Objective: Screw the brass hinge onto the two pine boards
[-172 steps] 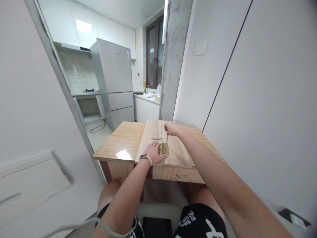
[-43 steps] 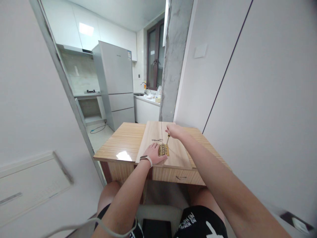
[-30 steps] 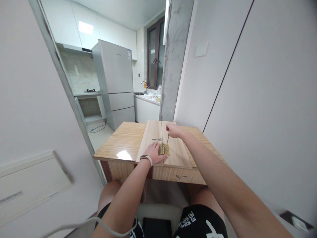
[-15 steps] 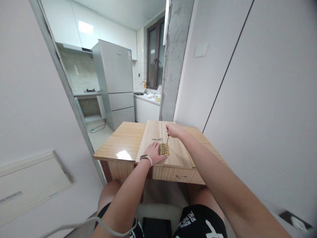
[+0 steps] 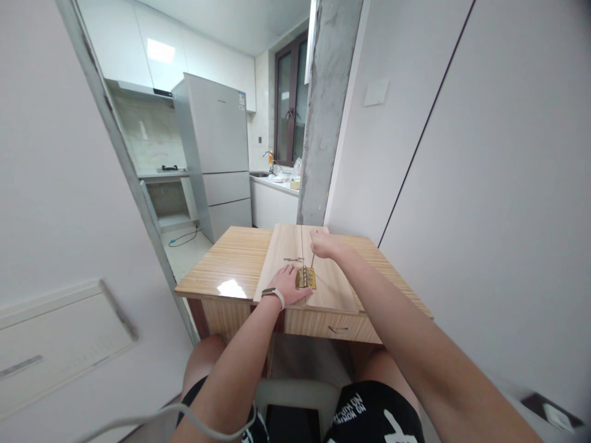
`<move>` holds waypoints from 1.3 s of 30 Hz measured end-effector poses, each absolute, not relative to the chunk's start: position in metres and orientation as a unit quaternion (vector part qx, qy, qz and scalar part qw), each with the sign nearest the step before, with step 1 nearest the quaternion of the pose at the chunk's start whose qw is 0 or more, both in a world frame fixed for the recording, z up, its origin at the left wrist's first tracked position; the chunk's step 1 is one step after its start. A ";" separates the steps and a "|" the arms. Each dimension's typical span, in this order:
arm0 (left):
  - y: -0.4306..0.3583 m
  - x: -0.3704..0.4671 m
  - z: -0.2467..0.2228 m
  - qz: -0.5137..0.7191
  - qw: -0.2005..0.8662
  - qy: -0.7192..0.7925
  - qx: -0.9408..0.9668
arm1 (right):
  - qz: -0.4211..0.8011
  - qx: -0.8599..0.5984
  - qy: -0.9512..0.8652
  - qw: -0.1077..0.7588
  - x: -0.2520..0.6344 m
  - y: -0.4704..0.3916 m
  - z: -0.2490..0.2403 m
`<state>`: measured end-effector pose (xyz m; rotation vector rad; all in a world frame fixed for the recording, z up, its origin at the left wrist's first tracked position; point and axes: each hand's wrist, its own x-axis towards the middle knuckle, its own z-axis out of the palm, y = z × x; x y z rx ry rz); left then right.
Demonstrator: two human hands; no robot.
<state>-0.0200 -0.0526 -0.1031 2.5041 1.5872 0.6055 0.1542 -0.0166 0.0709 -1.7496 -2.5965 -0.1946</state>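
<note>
Two pale wooden boards (image 5: 333, 289) lie side by side on a striped wooden desk (image 5: 231, 258). A brass hinge (image 5: 305, 277) spans the seam between them. My left hand (image 5: 287, 286) lies spread on the boards, its thumb below the hinge and its fingers at the hinge's left edge. Above the hinge's right leaf, my right hand (image 5: 320, 242) is closed round a screwdriver (image 5: 313, 260), whose shaft points down to the leaf; its tip is too small to make out. Several small screws (image 5: 293, 259) rest on the left board, above my left hand.
The desk has a drawer with a dark handle (image 5: 338, 330) at the front. Behind stand a grey refrigerator (image 5: 221, 132) and a kitchen counter with a sink. Walls rise on both sides. A pale cable (image 5: 175, 407) crosses near my left forearm.
My right hand has turned slightly round the screwdriver and covers more of its handle. My left hand stays in place on the boards.
</note>
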 end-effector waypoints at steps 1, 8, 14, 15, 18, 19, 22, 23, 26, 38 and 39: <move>-0.053 -0.020 -0.103 0.200 0.058 0.524 0.826 | -0.065 -0.559 -0.827 0.002 0.154 -0.015 0.071; -0.054 -0.019 -0.101 0.206 0.059 0.524 0.825 | -0.102 -0.533 -0.840 -0.015 0.152 -0.010 0.076; -0.054 -0.019 -0.101 0.205 0.061 0.524 0.824 | -0.114 -0.541 -0.833 -0.022 0.149 -0.014 0.079; -0.054 -0.019 -0.102 0.205 0.060 0.525 0.824 | -0.113 -0.543 -0.832 -0.024 0.149 -0.014 0.079; -0.053 -0.019 -0.103 0.207 0.055 0.524 0.824 | -0.107 -0.553 -0.826 -0.021 0.149 -0.013 0.077; -0.053 -0.019 -0.103 0.209 0.053 0.523 0.824 | -0.107 -0.559 -0.822 -0.018 0.150 -0.013 0.076; -0.053 -0.019 -0.104 0.214 0.048 0.519 0.826 | -0.107 -0.572 -0.813 -0.011 0.152 -0.012 0.073; -0.053 -0.019 -0.104 0.214 0.048 0.518 0.827 | -0.105 -0.574 -0.812 -0.009 0.152 -0.011 0.072; -0.053 -0.019 -0.104 0.212 0.051 0.520 0.826 | -0.096 -0.567 -0.818 -0.006 0.154 -0.010 0.069; -0.054 -0.019 -0.102 0.212 0.054 0.522 0.824 | -0.078 -0.555 -0.828 -0.022 0.145 -0.008 0.071; -0.054 -0.019 -0.103 0.212 0.055 0.523 0.824 | -0.081 -0.554 -0.828 -0.024 0.145 -0.007 0.071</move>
